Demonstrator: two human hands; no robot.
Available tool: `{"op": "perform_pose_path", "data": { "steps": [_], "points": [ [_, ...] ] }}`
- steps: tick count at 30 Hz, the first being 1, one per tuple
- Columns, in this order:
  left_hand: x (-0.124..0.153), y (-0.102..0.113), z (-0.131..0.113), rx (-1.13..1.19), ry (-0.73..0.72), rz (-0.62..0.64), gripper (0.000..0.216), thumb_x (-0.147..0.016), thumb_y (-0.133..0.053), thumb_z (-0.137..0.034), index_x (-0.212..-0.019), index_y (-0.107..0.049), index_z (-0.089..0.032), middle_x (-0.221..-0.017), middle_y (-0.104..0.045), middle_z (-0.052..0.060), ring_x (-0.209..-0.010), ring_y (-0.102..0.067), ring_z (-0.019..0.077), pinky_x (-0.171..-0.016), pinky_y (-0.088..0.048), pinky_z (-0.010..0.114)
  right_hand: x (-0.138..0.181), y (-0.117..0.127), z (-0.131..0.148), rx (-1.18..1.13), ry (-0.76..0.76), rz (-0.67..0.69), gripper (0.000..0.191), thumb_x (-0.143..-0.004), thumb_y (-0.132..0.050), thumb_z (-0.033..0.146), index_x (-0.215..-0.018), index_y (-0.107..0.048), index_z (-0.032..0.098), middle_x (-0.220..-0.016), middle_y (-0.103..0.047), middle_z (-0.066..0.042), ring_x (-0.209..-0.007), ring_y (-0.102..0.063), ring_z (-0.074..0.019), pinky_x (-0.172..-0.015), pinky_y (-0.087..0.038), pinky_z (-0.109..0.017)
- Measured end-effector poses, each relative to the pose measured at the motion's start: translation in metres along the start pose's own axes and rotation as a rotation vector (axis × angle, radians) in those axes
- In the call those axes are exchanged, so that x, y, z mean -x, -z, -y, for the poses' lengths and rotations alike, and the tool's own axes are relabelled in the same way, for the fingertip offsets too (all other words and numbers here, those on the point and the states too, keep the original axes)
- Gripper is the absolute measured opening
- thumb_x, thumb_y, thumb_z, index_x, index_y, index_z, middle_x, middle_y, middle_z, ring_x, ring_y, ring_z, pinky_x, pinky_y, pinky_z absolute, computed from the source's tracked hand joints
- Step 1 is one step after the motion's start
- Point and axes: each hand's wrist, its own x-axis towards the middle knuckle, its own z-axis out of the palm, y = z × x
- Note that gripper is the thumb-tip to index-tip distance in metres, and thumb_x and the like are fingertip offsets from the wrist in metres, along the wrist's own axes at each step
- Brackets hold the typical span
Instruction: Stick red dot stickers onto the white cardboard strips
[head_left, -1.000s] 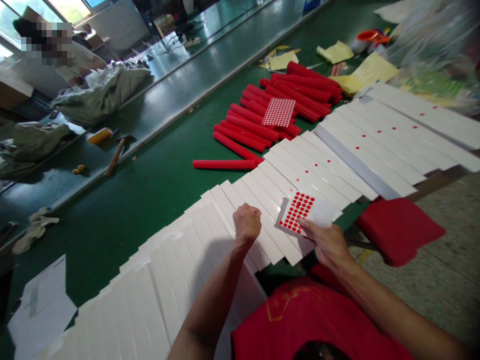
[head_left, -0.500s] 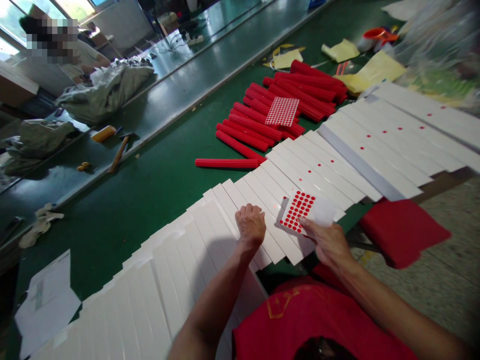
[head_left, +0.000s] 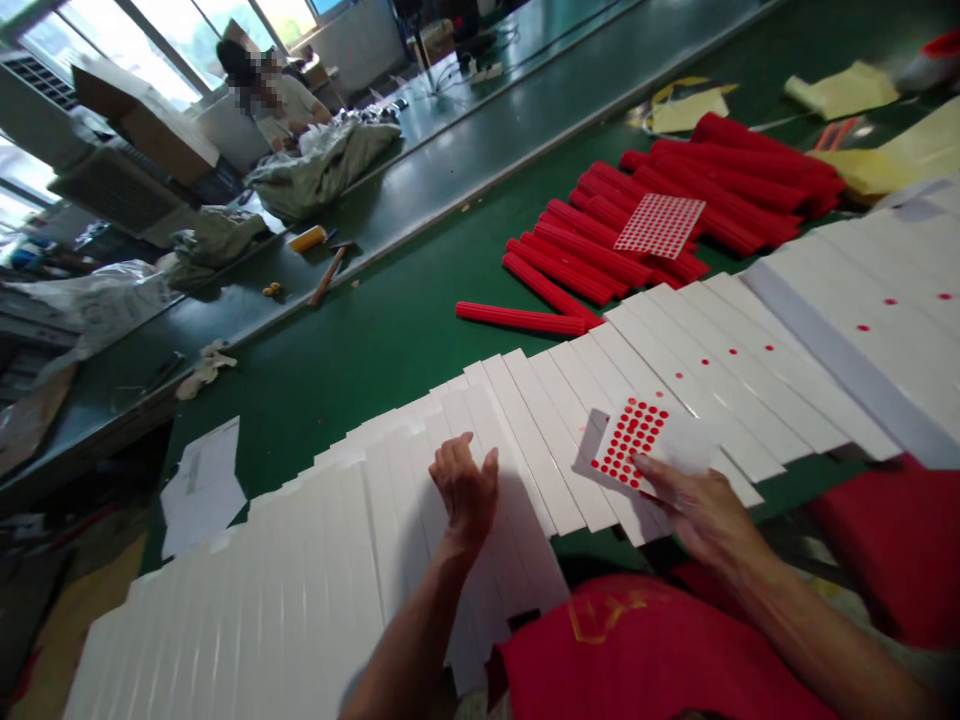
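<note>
A long row of overlapping white boxes runs across the green table. Over these hovers or rests my left hand, its thumb apart from the loosely bent fingers and nothing seen in it; contact with the boxes cannot be told. My right hand grips a sheet of round red stickers, thumb on top, its white backing showing at the right. Under the sheet falls a shadow on the boxes. Single red dots, such as one red sticker, mark several boxes to the right.
Red ribbed tubes lie piled beyond the boxes, with another sticker sheet on top. Yellow papers lie behind. A hammer and a white paper are at left. Another person is across the table. A red stool stands at right.
The view has swung left, so the table things sit further right. My left hand has moved left along the boxes and its fingers have loosened. The right hand still holds the sticker sheet.
</note>
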Motion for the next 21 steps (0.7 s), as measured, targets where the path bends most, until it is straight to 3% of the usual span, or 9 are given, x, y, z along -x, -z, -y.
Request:
{"op": "perform_pose_path", "data": {
  "steps": [4,8,11,17,21],
  "points": [
    [0.019,0.019,0.027,0.19,0.114,-0.007,0.024,-0.09,-0.051,-0.032,-0.103,-0.061,-0.014,-0.097,-0.061,0.01,-0.094,-0.056,0.0232,-0.086,-0.042,0.036,0.008,-0.018,-0.005,0.062,-0.09,0.102,0.042,-0.044,-0.09,0.018,-0.08,-0.07,0.016,-0.078,-0.075,-0.006,-0.06,-0.069,-0.0224,-0.05,-0.059,-0.028],
    [0.034,0.03,0.009,0.582,0.204,0.16,0.022,-0.09,-0.049,-0.03,-0.088,-0.067,-0.017,-0.086,-0.062,0.005,-0.079,-0.057,0.0152,-0.075,-0.045,0.027,0.022,-0.039,-0.014,0.105,-0.085,0.175,0.039,-0.047,-0.09,0.018,-0.079,-0.069,0.012,-0.078,-0.074,-0.008,-0.063,-0.07,-0.0237,-0.052,-0.06,-0.029],
    [0.04,0.033,-0.011,0.767,0.225,0.245,0.022,-0.088,-0.053,-0.029,-0.087,-0.071,-0.018,-0.081,-0.063,0.003,-0.077,-0.057,0.014,-0.073,-0.044,0.026,0.033,-0.05,-0.021,0.137,-0.054,0.26,0.039,-0.052,-0.089,0.019,-0.085,-0.07,0.011,-0.081,-0.075,-0.009,-0.068,-0.071,-0.0246,-0.059,-0.061,-0.031],
    [0.043,0.032,-0.021,0.781,0.241,0.31,0.02,-0.084,-0.059,-0.025,-0.089,-0.076,-0.018,-0.077,-0.065,0.004,-0.077,-0.057,0.015,-0.073,-0.043,0.027,0.044,-0.06,-0.031,0.18,0.011,0.3,0.037,-0.055,-0.089,0.021,-0.085,-0.071,0.011,-0.084,-0.075,-0.008,-0.071,-0.072,-0.0226,-0.072,-0.062,-0.032],
    [0.046,0.029,-0.019,0.824,0.301,0.275,0.015,-0.081,-0.061,-0.024,-0.082,-0.075,-0.016,-0.076,-0.065,0.004,-0.075,-0.057,0.0144,-0.071,-0.043,0.027,0.045,-0.062,-0.036,0.203,-0.006,0.302,0.037,-0.054,-0.09,0.022,-0.084,-0.071,0.011,-0.087,-0.076,-0.008,-0.071,-0.071,-0.0222,-0.072,-0.062,-0.032]
  ]
}}
